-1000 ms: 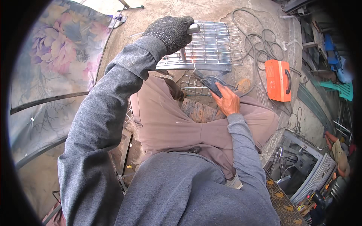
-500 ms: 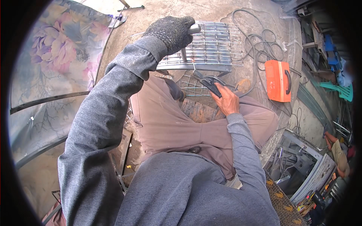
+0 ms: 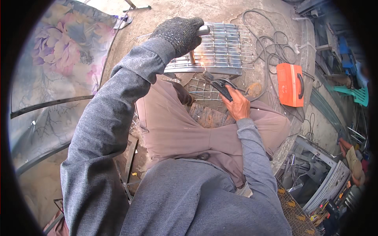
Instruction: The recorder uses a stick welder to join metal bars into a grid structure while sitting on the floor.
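Note:
My left hand [image 3: 175, 34], in a dark knitted glove, is closed around a metal tool with a thick round grey bar [image 3: 202, 30]. Its shaft [image 3: 192, 57] points down onto a wire mesh grid [image 3: 226, 45] fixed over a metal frame [image 3: 214, 71]. My bare right hand [image 3: 236, 103] grips a black welding electrode holder [image 3: 220, 87]. The short electrode at its tip glows against the near edge of the frame, close to the shaft, with sparks and haze above. The exact contact point is lost in the glare.
An orange welding machine [image 3: 289, 84] stands to the right, with looped cable [image 3: 271, 43] on the concrete floor. A wooden block [image 3: 206, 115] lies between my legs. A flowered sheet [image 3: 59, 55] hangs at left. Metal parts [image 3: 303, 169] lie at lower right, near another person's legs [image 3: 354, 163].
A small orange glow at the electrode tip has grown into a bright arc with sparks and haze. Orange light now falls on the tool's shaft. Both hands stay almost in place.

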### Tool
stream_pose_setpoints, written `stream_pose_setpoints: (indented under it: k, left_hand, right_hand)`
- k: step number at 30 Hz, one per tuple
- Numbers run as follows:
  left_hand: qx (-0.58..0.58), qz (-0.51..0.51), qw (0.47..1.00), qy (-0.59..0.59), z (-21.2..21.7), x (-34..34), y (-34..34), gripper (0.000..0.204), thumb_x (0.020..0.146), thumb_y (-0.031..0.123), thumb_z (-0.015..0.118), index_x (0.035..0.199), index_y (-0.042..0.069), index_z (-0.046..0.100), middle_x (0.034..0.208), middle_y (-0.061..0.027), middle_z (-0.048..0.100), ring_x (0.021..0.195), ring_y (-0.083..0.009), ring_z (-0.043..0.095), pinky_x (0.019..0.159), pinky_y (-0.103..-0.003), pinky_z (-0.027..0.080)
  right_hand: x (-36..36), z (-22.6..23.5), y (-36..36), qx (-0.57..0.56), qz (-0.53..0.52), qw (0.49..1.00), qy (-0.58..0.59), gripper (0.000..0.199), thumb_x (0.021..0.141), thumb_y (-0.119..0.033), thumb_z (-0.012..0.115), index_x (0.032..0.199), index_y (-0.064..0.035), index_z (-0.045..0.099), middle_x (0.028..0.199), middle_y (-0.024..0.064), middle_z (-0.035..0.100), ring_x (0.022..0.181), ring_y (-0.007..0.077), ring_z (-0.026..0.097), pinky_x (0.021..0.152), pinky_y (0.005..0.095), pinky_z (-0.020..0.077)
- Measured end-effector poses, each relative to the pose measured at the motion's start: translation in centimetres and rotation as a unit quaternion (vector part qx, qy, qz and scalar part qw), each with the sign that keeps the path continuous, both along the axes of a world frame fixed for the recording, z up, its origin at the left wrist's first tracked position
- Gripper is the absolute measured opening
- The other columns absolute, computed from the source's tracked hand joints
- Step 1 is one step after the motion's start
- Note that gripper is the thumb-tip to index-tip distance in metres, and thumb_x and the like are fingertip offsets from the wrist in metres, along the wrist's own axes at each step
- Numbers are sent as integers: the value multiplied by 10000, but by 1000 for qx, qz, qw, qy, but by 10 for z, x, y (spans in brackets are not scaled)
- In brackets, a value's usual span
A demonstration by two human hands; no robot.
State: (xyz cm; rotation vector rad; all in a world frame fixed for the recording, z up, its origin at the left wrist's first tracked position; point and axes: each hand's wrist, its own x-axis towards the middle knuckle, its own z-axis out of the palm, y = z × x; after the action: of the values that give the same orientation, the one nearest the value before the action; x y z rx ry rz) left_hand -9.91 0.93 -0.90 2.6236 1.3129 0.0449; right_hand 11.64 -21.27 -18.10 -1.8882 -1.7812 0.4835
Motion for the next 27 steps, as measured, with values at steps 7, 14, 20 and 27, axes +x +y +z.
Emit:
stream_pose_setpoints:
  k: [7, 14, 20, 27]
  left_hand:
    - [6, 2, 1000, 7, 0, 2, -1, 330, 933, 335, 679, 1149, 89, 635, 976, -163, 737, 921, -352, 726, 841, -479, 556]
    - [20, -18, 1000, 5, -16, -8, 9, 394, 951, 330, 641, 1242, 64, 634, 1082, -186, 722, 996, -357, 707, 873, -461, 561]
    - [-31, 4, 998, 50, 1, 3, 3, 405, 929, 309, 654, 1252, 68, 620, 1219, -189, 674, 1062, -352, 681, 896, -428, 562]
    - [-20, -11, 1000, 21, 6, 0, 1, 426, 949, 378, 617, 1240, 66, 599, 1124, -186, 700, 1003, -377, 695, 896, -487, 538]
  right_hand:
    - [3, -5, 0, 13, 4, 1000, -1, 415, 878, -290, 775, 1256, -143, 687, 993, 114, 712, 871, 353, 715, 737, 443, 582]
    - [2, -5, 0, 9, 22, 1000, -12, 447, 868, -292, 793, 1277, -149, 684, 987, 87, 713, 829, 316, 710, 710, 414, 581]
    - [4, -7, -2, 0, 21, 1000, -20, 453, 865, -289, 793, 1285, -156, 684, 981, 90, 713, 813, 316, 711, 709, 416, 582]
    - [3, -8, -1, -25, 18, 999, -22, 432, 872, -310, 774, 1261, -147, 678, 1013, 100, 719, 903, 331, 717, 751, 427, 590]
